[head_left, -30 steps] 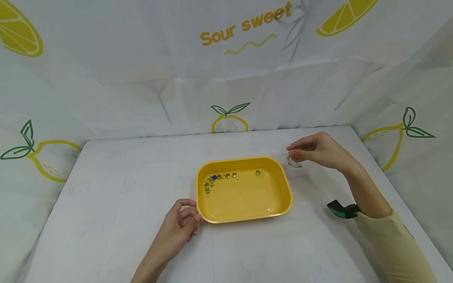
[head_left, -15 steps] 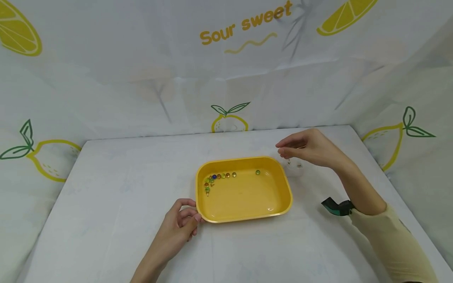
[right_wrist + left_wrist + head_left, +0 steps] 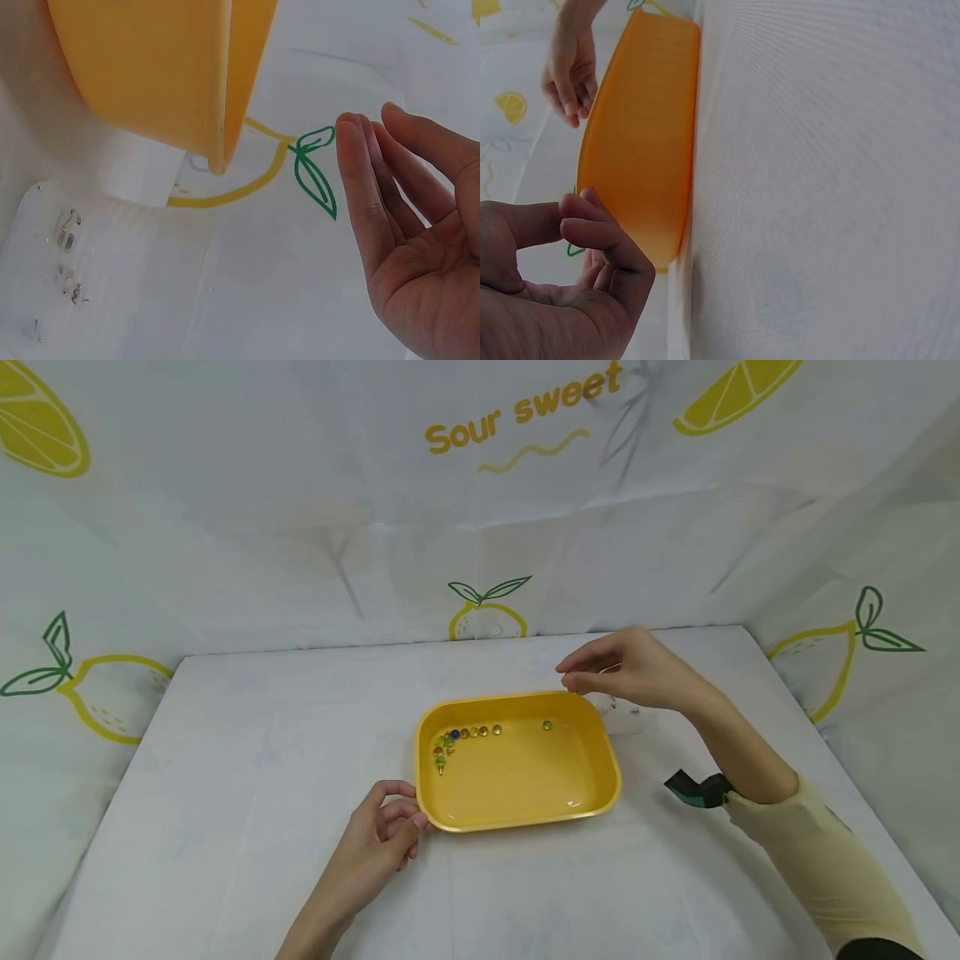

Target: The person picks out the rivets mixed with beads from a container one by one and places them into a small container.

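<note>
My left hand (image 3: pixel 381 827) grips the rim of a yellow tray (image 3: pixel 517 785) at its front left corner, with thumb and bent fingers at the edge in the left wrist view. Small round beads (image 3: pixel 474 733), amber, green and one blue, lie along the tray's back left wall, and a lone green bead (image 3: pixel 547 726) sits farther right. Tiny gold pieces (image 3: pixel 441 771) lie among them. Over the back right corner of the tray hovers my right hand (image 3: pixel 630 672), fingers loosely bent. In the right wrist view a gap separates thumb from fingertips, and nothing shows between them.
A clear shallow container (image 3: pixel 41 196) with a few small metal pieces (image 3: pixel 69 229) stands just right of the tray, partly behind my right hand. White cloth with lemon prints (image 3: pixel 487 620) rises at the back and sides of the white tabletop (image 3: pixel 247 793).
My right hand has moved left and slightly up, from the clear container to above the tray's back right corner. The left hand, tray and beads have stayed put.
</note>
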### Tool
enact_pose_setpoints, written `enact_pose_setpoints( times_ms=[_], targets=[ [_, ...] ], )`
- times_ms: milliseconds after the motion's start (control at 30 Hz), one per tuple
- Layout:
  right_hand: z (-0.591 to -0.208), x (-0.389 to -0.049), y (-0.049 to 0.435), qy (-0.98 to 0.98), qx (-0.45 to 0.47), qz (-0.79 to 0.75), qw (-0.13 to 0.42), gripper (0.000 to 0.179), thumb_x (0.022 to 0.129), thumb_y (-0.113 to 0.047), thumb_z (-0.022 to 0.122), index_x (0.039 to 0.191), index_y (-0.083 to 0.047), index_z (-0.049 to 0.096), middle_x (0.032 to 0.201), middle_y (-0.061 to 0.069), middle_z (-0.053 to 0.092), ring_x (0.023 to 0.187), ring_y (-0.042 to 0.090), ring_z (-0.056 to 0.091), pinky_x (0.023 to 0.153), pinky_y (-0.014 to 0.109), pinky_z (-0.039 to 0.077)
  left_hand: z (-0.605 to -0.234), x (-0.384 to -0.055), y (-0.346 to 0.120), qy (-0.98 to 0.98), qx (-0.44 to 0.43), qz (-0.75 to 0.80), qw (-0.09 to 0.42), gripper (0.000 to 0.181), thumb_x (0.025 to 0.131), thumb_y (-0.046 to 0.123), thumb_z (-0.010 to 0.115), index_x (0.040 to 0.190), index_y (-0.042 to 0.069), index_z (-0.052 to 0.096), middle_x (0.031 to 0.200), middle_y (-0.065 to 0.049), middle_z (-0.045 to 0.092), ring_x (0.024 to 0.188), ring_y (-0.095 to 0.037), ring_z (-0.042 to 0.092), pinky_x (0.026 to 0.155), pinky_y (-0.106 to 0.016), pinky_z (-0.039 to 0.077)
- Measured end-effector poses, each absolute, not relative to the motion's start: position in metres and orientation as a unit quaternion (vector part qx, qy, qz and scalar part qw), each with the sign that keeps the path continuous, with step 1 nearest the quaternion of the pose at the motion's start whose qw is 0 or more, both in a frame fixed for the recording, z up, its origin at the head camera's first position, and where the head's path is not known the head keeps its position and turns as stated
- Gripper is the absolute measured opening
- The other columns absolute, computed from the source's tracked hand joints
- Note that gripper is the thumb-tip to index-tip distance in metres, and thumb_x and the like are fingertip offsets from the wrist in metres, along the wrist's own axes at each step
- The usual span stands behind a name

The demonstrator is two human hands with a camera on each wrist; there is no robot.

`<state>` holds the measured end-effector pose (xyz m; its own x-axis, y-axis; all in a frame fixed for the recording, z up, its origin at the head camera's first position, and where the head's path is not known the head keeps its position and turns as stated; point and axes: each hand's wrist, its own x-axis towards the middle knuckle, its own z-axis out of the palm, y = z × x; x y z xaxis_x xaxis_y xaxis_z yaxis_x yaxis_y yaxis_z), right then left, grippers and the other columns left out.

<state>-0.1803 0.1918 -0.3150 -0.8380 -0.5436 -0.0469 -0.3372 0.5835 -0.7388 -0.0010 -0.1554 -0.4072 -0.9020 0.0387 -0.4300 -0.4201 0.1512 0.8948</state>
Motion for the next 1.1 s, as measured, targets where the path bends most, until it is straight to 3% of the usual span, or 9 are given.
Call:
enact_pose_setpoints(
  times_ms=[367,600,833,1100],
  targets=[
    [-0.309,-0.178,0.172,0.858,-0.281,-0.402,0.152,0.018,0.098,-0.015,0.082,0.114,-0.008,0.083,0.111,0.009,0.084,0.1,0.029,0.083,0.086,0.024,0.065,-0.407,-0.001,-0.157,0.734,-0.124,0.643,0.181,0.037,0.105,0.011,0.069,0.137,0.01,0.051,0.102,-0.011,0.072,0.07,-0.014,0.057,0.057,-0.021,0.044],
    [-0.309,-0.178,0.16,0.847,-0.308,-0.406,0.149,0.017,0.097,-0.014,0.082,0.113,-0.008,0.084,0.112,0.009,0.084,0.099,0.015,0.082,0.088,0.025,0.065,-0.408,-0.001,-0.157,0.735,-0.124,0.642,0.181,0.036,0.105,0.011,0.069,0.137,0.01,0.051,0.102,-0.012,0.072,0.07,-0.014,0.057,0.056,-0.021,0.044],
    [-0.312,-0.183,0.146,0.836,-0.323,-0.405,0.179,0.016,0.098,-0.013,0.081,0.113,-0.009,0.084,0.113,0.009,0.083,0.103,0.024,0.081,0.091,0.026,0.065,-0.408,-0.001,-0.155,0.735,-0.129,0.641,0.18,0.036,0.105,0.01,0.069,0.136,0.01,0.051,0.101,-0.011,0.071,0.07,-0.014,0.057,0.056,-0.021,0.044],
    [-0.312,-0.185,0.128,0.826,-0.344,-0.4,0.2,0.017,0.097,-0.01,0.082,0.114,-0.009,0.083,0.115,0.01,0.083,0.103,0.019,0.081,0.091,0.027,0.065,-0.409,-0.001,-0.156,0.734,-0.128,0.641,0.182,0.036,0.105,0.01,0.069,0.136,0.011,0.051,0.102,-0.011,0.071,0.071,-0.015,0.057,0.056,-0.021,0.044]
  ],
)
